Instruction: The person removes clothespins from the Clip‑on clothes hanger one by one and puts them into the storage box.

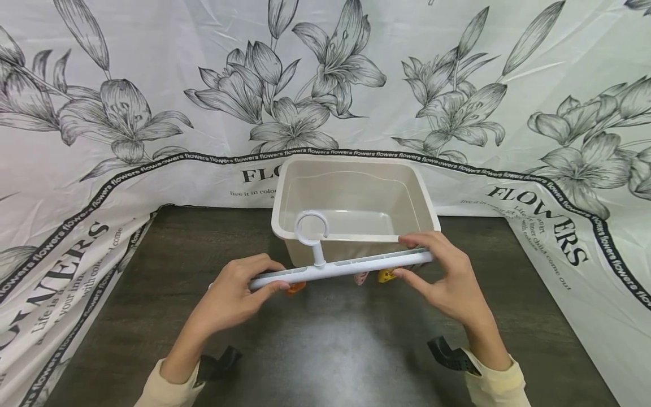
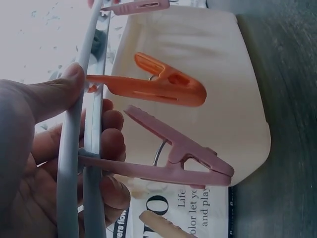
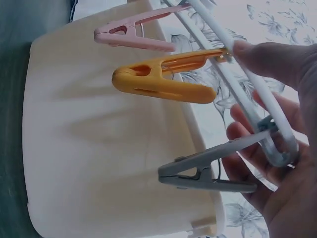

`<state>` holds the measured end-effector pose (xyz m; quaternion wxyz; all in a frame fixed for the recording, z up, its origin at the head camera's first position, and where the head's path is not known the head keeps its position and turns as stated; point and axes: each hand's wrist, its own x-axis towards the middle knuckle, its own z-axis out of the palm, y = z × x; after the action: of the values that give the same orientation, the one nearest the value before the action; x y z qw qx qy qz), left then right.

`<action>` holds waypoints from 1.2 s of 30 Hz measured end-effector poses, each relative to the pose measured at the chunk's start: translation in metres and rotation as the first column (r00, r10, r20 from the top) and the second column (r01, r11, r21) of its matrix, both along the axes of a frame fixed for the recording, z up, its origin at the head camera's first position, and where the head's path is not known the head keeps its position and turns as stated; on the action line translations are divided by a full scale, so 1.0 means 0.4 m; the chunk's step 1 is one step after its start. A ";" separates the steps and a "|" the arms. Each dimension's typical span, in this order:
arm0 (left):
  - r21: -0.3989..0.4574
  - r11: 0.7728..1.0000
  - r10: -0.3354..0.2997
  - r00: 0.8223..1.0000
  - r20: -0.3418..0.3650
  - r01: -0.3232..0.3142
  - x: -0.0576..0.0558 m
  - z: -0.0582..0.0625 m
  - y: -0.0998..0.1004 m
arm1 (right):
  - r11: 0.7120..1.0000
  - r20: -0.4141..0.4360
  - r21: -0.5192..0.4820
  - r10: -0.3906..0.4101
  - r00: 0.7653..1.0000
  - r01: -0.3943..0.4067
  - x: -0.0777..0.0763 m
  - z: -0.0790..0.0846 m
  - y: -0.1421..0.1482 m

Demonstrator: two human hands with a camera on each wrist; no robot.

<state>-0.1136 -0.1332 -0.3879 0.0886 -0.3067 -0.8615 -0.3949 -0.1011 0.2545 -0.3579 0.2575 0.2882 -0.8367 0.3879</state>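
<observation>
A white clip hanger [image 1: 351,268] with a round hook [image 1: 301,237] at its middle is held up by both hands, tilted higher at the right. My left hand [image 1: 239,291] grips its left end, thumb on the near bar and fingers behind. At the other end my right hand [image 1: 450,280] holds it the same way. Below the bars hang an orange clip [image 2: 168,91], a pink clip [image 2: 188,163] and a beige clip [image 2: 168,227] on the left side. A yellow clip [image 3: 148,79], a grey clip [image 3: 203,171] and another pink clip [image 3: 131,32] hang toward the right.
Just behind the hanger, a beige plastic bin [image 1: 278,217] stands at the back of the dark table [image 1: 325,350]. A white flower-printed cloth [image 1: 203,51] covers the wall behind and lies along both sides of the table.
</observation>
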 end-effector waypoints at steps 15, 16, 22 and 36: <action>0.085 0.995 -0.056 0.993 0.103 0.048 -0.020 -0.016 -0.044 | 0.985 0.282 -0.172 0.081 0.956 -0.033 -0.003 -0.016 0.024; 0.092 0.994 -0.066 0.992 0.109 0.056 -0.022 -0.017 -0.045 | 0.984 0.292 -0.175 0.086 0.953 -0.035 -0.004 -0.017 0.026; 0.139 0.987 -0.103 0.984 0.149 0.082 -0.025 -0.027 -0.048 | 0.983 0.353 -0.182 0.087 0.932 -0.023 -0.001 -0.016 0.033; 0.200 0.979 -0.068 0.988 0.141 0.039 -0.031 -0.036 -0.042 | 0.981 0.419 -0.185 0.125 0.899 -0.051 -0.001 -0.026 0.045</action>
<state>-0.1261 -0.1498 -0.4021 0.0439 -0.2896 -0.8138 -0.5020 -0.1014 0.2726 -0.3684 0.0729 0.2105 -0.8229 0.5227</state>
